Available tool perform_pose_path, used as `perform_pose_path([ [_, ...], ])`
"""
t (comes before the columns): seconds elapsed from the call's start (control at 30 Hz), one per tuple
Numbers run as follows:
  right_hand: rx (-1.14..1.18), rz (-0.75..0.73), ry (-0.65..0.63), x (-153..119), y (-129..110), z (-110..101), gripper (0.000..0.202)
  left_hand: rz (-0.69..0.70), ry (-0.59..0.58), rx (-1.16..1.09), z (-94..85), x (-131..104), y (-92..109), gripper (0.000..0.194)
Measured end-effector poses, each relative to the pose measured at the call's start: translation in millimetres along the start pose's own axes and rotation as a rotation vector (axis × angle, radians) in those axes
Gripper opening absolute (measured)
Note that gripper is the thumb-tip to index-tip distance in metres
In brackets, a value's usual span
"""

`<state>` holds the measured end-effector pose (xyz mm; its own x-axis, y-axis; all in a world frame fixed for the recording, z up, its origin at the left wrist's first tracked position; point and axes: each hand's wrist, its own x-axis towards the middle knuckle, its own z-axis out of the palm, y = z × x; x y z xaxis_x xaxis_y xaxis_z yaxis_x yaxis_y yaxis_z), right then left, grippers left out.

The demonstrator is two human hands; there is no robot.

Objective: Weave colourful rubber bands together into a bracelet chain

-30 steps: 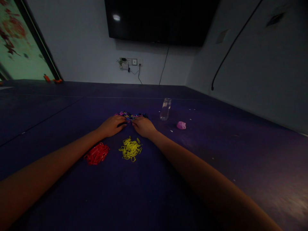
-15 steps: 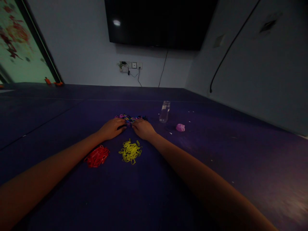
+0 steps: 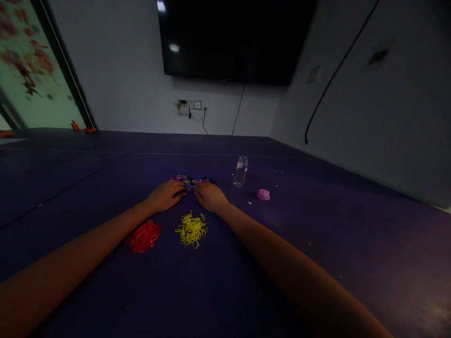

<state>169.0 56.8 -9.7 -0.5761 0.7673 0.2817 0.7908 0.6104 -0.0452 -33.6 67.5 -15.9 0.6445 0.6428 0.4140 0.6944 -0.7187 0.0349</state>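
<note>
A pile of mixed-colour bands (image 3: 192, 180) lies on the purple mat, at the fingertips of both hands. My left hand (image 3: 168, 196) touches the pile's near left side, thumb apart from the fingers. On its near right side rests my right hand (image 3: 210, 196), fingers bent into the bands; whether they pinch any is too small to tell. Nearer to me lie a heap of yellow bands (image 3: 192, 230) and, left of it beside my left forearm, a heap of red bands (image 3: 144, 236).
A clear bottle (image 3: 241, 172) stands right of the hands, with a pink object (image 3: 263, 194) beyond it to the right. Small white scraps dot the purple mat (image 3: 317, 220). Orange items (image 3: 90, 130) lie by the far left wall, and a black screen (image 3: 232, 42) hangs ahead.
The whole view has shifted, so everything sits slightly lower in the picture. Both hands stay at the mixed pile with little visible movement.
</note>
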Motion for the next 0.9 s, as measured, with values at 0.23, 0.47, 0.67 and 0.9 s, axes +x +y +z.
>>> perform_pose_path([
  [0.23,0.006,-0.002,0.004,0.0,0.9,1.2,0.03,0.013,0.026,0.025,3.1,-0.2,-1.0,0.023],
  [0.47,-0.044,0.037,-0.003,-1.2,-1.6,-2.5,0.031,0.02,0.016,0.002,3.1,-0.4,-1.0,0.024],
  [0.67,-0.071,0.035,0.012,-2.7,-2.9,-4.1,0.031,0.016,0.04,-0.01,4.5,-0.8,-1.2,0.022],
  [0.9,-0.03,0.048,0.081,-0.5,1.8,0.4,0.027,0.013,0.089,0.002,3.2,-1.4,0.0,0.02],
])
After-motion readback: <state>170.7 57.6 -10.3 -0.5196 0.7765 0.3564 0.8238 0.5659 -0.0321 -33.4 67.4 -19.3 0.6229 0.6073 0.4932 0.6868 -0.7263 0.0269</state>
